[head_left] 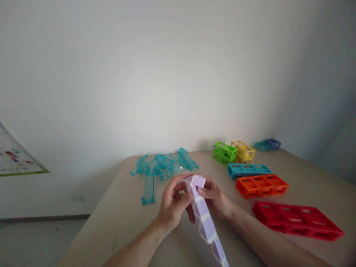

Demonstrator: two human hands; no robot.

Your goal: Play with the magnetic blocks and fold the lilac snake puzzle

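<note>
Both hands grip a lilac and white snake puzzle (202,214) near its far end, above the table. My left hand (172,202) pinches it from the left, the thumb pressed on its side. My right hand (216,195) closes round the top segments, its thumb lying on the bend. At that far end the last segments turn off to the right. The rest of the toy runs as a straight bar toward me and leaves the bottom of the view. Some right-hand fingers are hidden behind the toy.
Translucent teal track pieces (149,183) lie in a pile at the back left of the table (111,222). On the right are open-frame blocks: red (296,219), orange (262,185), blue (249,170), green (224,152) and yellow (243,151). A dark blue piece (272,144) sits in the far corner.
</note>
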